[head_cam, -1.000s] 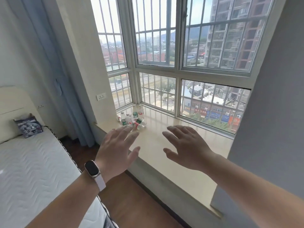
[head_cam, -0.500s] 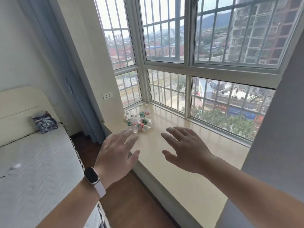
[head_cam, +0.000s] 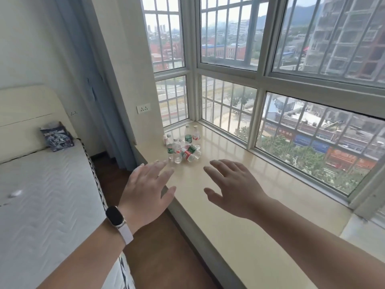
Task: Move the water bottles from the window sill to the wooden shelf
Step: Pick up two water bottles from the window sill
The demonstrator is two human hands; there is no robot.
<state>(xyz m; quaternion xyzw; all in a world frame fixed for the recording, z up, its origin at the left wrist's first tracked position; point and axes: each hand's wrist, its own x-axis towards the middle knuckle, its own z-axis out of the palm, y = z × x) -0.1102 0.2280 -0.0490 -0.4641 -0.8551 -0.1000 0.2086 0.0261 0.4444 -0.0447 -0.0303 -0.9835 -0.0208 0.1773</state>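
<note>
A: Bottles [head_cam: 182, 146] clustered on the sill [head_cam: 239, 215], far corner by the window. Some upright, two tipped. Likely just dumped there as stock.

B: Hands?

A: Left hand [head_cam: 146, 190] and right hand [head_cam: 234, 188] both out flat, palms down, fingers spread, holding nothing. Short of the bottles, near side. Shelf not in view.

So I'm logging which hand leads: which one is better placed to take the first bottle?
Left, probably. The left hand is open with its fingers just short of the nearest upright water bottles on the window sill. The right hand, also open and empty, hovers further right of the cluster.
</note>
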